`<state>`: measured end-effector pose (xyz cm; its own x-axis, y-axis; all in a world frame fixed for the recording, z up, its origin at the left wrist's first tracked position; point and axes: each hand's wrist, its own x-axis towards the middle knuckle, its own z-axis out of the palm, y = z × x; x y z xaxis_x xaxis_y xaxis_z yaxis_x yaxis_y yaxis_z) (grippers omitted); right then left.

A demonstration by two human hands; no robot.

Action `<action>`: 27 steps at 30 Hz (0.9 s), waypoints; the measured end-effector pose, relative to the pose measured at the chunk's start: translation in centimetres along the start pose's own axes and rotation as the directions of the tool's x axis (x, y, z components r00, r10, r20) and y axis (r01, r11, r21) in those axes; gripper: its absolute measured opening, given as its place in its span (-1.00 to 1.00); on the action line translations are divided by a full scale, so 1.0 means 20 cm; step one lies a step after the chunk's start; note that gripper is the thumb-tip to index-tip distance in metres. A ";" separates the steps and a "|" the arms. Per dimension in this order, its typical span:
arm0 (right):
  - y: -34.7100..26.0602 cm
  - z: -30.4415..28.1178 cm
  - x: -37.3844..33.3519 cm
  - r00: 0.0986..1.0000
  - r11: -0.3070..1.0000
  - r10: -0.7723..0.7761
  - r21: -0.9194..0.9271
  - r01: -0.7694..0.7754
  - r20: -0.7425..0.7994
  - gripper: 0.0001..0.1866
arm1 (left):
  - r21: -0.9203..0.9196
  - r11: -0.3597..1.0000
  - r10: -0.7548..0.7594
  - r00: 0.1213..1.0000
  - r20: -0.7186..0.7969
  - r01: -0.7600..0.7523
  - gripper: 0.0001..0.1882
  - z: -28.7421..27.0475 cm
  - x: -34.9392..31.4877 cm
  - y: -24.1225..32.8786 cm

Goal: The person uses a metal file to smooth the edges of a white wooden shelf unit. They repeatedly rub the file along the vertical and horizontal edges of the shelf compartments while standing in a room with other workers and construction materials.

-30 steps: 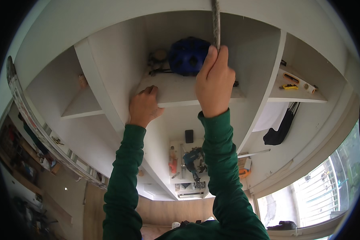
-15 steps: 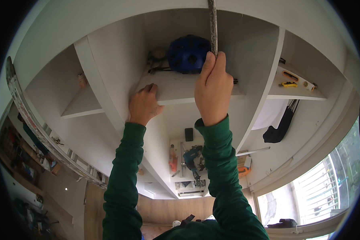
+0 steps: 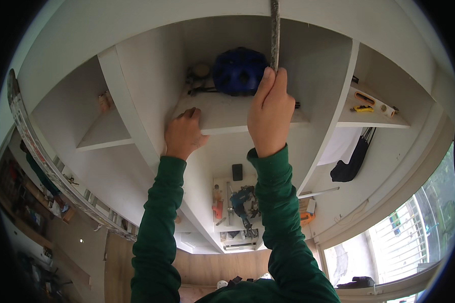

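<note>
My right hand [image 3: 271, 111] is closed around the lower end of a thin, flat strip [image 3: 275, 35], speckled dark and light. The strip points up past the front face [image 3: 227, 14] of the white cabinet, and its full kind does not show. My left hand [image 3: 184, 132] rests at the left front corner of the middle shelf [image 3: 222, 113], fingers curled over its edge. Behind my right hand, a blue helmet [image 3: 239, 70] sits on that shelf, with a round, tan-faced object [image 3: 201, 69] and a dark strap beside it.
A spirit level [image 3: 376, 103] and a yellow cutter [image 3: 362, 108] lie on the right shelf, with a black cloth bag [image 3: 350, 164] hanging below. Lower down are a teal power tool [image 3: 242, 198] and an orange tool [image 3: 307, 214]. A paint-stained ladder [image 3: 50, 156] leans at left.
The strip and my right hand have shifted very slightly to the right and down in view. My left hand keeps its place on the shelf corner.
</note>
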<state>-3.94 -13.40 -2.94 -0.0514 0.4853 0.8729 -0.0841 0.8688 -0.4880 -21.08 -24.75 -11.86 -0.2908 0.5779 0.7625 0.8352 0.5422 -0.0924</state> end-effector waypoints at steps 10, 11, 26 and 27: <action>0.02 0.01 -0.03 0.995 0.997 -0.077 0.005 0.078 -0.057 -0.71 | 0.004 1.000 0.012 1.000 -0.021 -0.012 -0.54 0.00 0.00 0.00; 0.02 0.00 -0.03 0.996 0.998 -0.059 0.013 0.059 -0.065 -0.71 | 0.001 1.000 0.012 1.000 -0.021 -0.012 -0.53 0.00 0.00 0.00; 0.01 0.00 -0.05 0.996 0.999 -0.039 0.013 0.040 -0.085 -0.72 | -0.014 1.000 0.019 0.999 -0.043 -0.020 -0.56 0.00 0.00 0.00; 0.02 0.00 -0.04 0.986 0.998 -0.058 0.024 0.062 -0.159 -0.72 | -0.014 1.000 0.014 0.999 -0.041 -0.015 -0.57 0.00 0.00 0.00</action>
<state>-3.93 -13.53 -3.88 0.1122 0.4439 0.8890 -0.1107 0.8947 -0.4327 -21.12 -24.85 -11.88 -0.2594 0.5597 0.7871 0.8458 0.5250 -0.0946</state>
